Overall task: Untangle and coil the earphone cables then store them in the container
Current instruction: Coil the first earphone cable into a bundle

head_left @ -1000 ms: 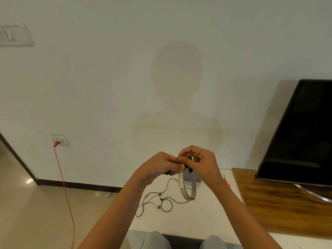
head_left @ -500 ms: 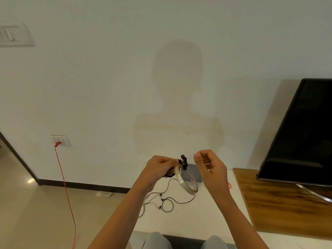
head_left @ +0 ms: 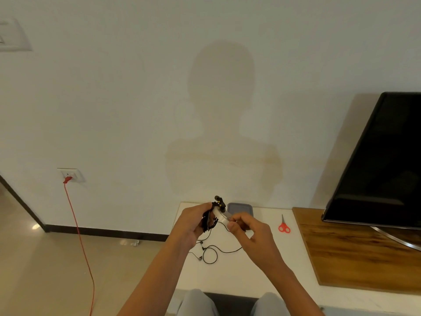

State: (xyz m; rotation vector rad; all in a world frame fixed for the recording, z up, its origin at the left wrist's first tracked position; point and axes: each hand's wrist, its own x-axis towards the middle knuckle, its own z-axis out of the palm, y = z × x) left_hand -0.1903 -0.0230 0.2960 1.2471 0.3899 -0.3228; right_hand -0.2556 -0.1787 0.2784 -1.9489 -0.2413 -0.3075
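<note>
left hand (head_left: 192,225) grips coiled thin black earphone cable (head_left: 207,221), right hand (head_left: 249,234) pinches whitish tape (head_left: 222,216); cable looks light, floppy, best held mid-bundle.

Bare forearms (head_left: 159,270), light grey trousers (head_left: 196,303).

We see a matt painted wall (head_left: 136,87) and a polished floor (head_left: 45,258) that throws back a spot of light. The table (head_left: 250,270) looks smooth and white, with a dull sheen. The board (head_left: 355,254) beside it shows varnished wood grain. The TV (head_left: 387,167) screen is glossy black, and its foot (head_left: 401,241) is bright metal. The scissors (head_left: 283,226) have red plastic handles and grey metal blades. The cable (head_left: 208,222) is thin, black and rubbery. The tape (head_left: 222,216) is pale and shiny, and the container (head_left: 240,208) looks like matt grey plastic.
</note>
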